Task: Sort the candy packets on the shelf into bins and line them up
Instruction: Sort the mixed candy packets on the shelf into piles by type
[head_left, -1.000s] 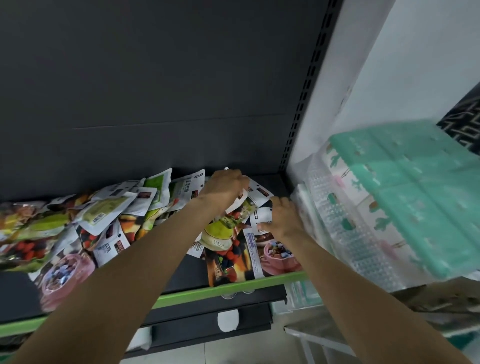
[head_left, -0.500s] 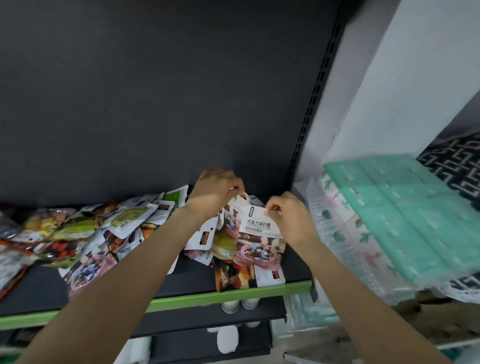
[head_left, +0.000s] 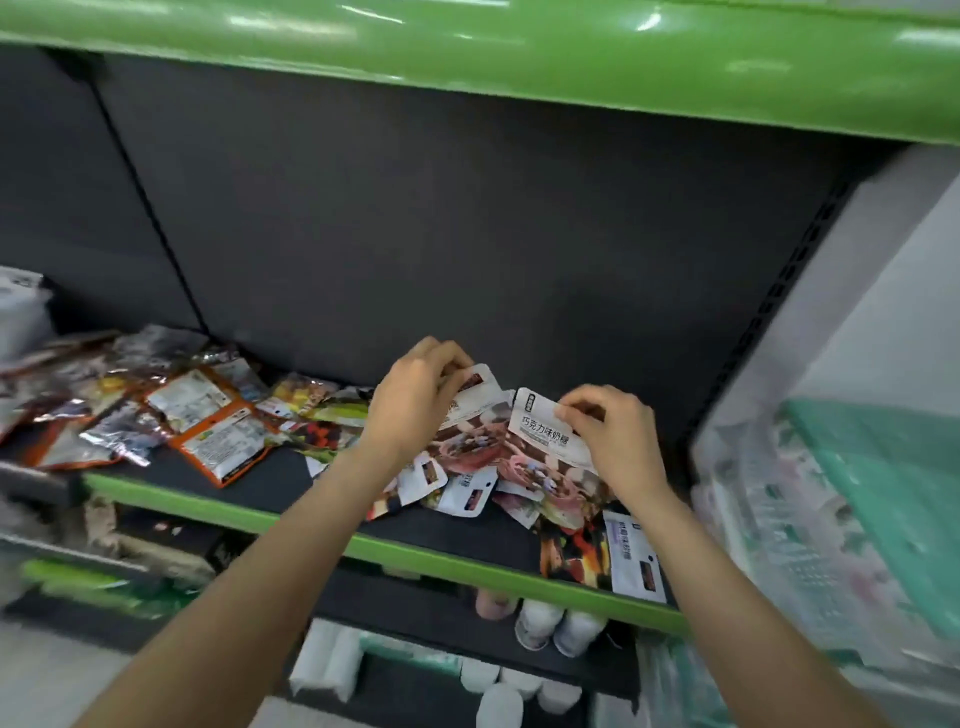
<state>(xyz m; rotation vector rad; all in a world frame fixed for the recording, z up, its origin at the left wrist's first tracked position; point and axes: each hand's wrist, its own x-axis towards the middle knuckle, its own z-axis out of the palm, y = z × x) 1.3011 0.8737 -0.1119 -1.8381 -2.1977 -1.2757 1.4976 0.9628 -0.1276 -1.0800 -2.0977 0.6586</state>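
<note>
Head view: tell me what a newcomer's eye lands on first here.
First, the two hands at the centre: the right hand pinches the top of a white and pink candy packet, and the left hand holds another packet beside it. Next, the loose heap of packets strewn along the dark shelf to the left. A bright green shelf edge runs across the top.

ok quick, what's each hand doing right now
Left hand: pinching the top of a white candy packet.
Right hand: pinching the top edge of the pink-bowl candy packet.
</note>
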